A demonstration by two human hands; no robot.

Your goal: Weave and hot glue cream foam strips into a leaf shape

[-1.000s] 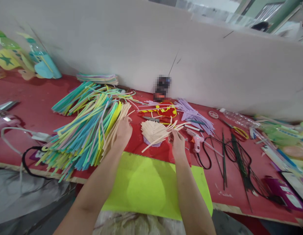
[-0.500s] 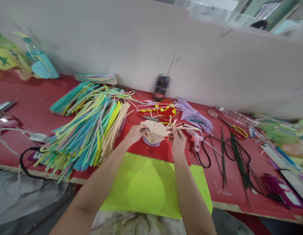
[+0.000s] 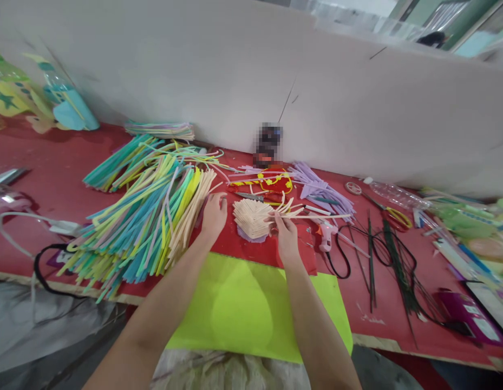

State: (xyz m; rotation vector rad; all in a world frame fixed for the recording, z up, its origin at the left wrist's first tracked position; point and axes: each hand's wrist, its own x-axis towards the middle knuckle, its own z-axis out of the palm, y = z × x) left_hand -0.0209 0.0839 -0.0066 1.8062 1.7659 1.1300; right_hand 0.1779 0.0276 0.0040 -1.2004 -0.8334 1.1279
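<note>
A fan-shaped piece of cream pipe cleaners [image 3: 251,218] laid in a chevron lies on a red mat, a purple layer [image 3: 251,236] showing under its lower edge. My right hand [image 3: 285,232] is closed at its right side, fingers pinched on a cream pipe cleaner [image 3: 324,216] whose long end sticks out to the right. Other loose cream ends fan out just above those fingers. My left hand [image 3: 214,215] is off the piece, to its left beside the bundle of cream pipe cleaners [image 3: 188,219]. Its fingers look apart, with nothing visible in them.
Multicoloured pipe cleaners [image 3: 129,227] are heaped on the left, purple ones [image 3: 322,189] at the back right. A glue gun [image 3: 326,235], cables, dark green stems [image 3: 397,271] and yellow-handled scissors [image 3: 397,218] lie right. A yellow-green sheet [image 3: 243,309] covers the table's front edge.
My left hand has left the cream piece and moved left toward the cream bundle. My right hand has shifted slightly left, closer to the piece; a cream strip now reaches farther right.
</note>
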